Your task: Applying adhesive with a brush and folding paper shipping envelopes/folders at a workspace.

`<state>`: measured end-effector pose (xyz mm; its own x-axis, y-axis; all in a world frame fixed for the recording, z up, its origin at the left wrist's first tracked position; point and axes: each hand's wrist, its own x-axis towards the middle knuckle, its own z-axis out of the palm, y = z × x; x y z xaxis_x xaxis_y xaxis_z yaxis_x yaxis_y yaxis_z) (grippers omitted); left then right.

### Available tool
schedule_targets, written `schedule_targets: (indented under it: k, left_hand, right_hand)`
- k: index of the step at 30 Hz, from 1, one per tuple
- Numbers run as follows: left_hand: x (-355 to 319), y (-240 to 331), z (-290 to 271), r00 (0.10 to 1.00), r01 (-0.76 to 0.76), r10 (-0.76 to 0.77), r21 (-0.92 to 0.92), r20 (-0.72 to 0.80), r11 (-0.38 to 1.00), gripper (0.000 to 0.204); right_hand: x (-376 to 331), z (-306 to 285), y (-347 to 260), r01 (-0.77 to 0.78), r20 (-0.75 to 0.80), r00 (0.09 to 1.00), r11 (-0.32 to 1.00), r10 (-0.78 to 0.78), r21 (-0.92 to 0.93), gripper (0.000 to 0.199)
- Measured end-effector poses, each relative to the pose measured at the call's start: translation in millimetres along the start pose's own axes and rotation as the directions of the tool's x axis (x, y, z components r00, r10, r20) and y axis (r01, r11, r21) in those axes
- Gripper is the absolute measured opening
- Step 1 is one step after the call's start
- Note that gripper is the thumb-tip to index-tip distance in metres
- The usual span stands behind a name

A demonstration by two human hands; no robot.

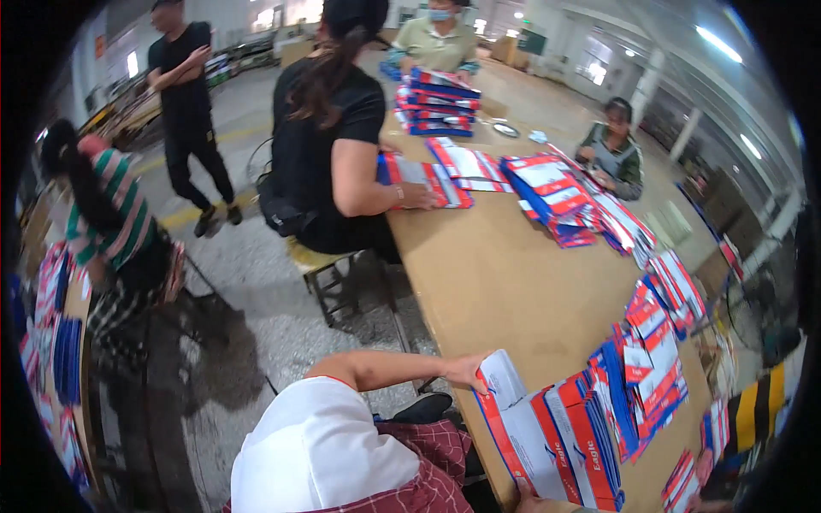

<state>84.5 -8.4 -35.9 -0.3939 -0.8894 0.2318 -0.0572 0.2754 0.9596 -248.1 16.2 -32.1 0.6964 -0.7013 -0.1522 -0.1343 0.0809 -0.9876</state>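
A row of overlapping flat cartons, white, red and blue, lies along the near edge of the brown table in front of me. At the upper left corner of the outermost carton, my left hand grips the edge, its fingertips partly hidden. My right hand sits low in the picture with the thumb over the cartons' near edge; its other fingers are out of sight. To the right of this row, a loose heap of the same flat cartons is spread along the table.
The brown tabletop stretches away from me. A person in black sits on the left side, one hand on cartons. Farther off are a tall carton stack, two more people, and a carton pile. A stool stands left.
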Motion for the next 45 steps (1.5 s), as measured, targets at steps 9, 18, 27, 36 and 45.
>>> schedule_targets:
  k: [9, 18, 27, 36, 45]
  left_hand:
    - [3.9, 20.0, 29.7, 0.986, 0.128, -0.132, -0.037, -0.102, 0.991, 0.093]
    - [15.9, -3.2, 31.9, 0.884, 0.458, -0.460, -0.049, -0.081, 0.888, 0.114]
    - [22.4, 97.9, 11.7, 0.899, 0.369, -0.378, 0.845, -0.220, 0.386, 0.080]
    - [22.1, 88.3, 81.5, 0.888, -0.270, -0.208, 0.832, 0.410, 0.485, 0.069]
    - [-17.3, 115.3, 42.6, 0.946, 0.106, -0.003, 0.300, -0.323, 0.948, 0.050]
  right_hand:
    - [-3.8, 4.7, -44.4, 0.016, -0.089, 0.996, 0.973, 0.004, 0.229, 0.059]
    - [-83.2, 39.0, -45.7, -0.023, -0.359, 0.904, 0.864, 0.233, 0.503, 0.055]
    - [-111.9, 37.7, -33.8, -0.173, -0.552, 0.652, 0.811, 0.520, 0.559, 0.052]
    - [-130.3, 41.3, -37.2, -0.216, -0.559, 0.606, 0.793, 0.566, 0.569, 0.056]
    - [-116.9, 33.9, -23.5, -0.069, -0.533, 0.722, 0.813, 0.440, 0.578, 0.042]
